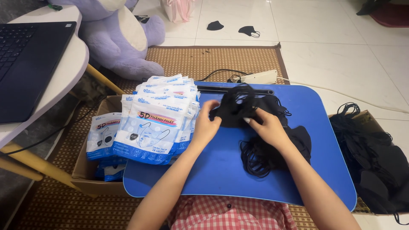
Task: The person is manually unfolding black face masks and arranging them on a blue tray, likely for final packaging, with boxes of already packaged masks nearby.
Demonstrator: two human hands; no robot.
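Note:
A heap of black face masks [272, 140] with tangled ear loops lies on a blue lap tray [221, 170]. My left hand [205, 123] and my right hand [267, 126] both pinch one black mask [232, 111] at the top of the heap, one hand at each side. A stack of white and blue printed mask pouches [159, 117] rests on the tray's left part, right beside my left hand.
A cardboard box [85, 170] at left holds more pouches. Another box [375, 157] at right is full of black masks. A laptop [25, 59] sits on a white table, a purple plush toy [123, 38] and a power strip [260, 77] lie behind, two masks on the floor.

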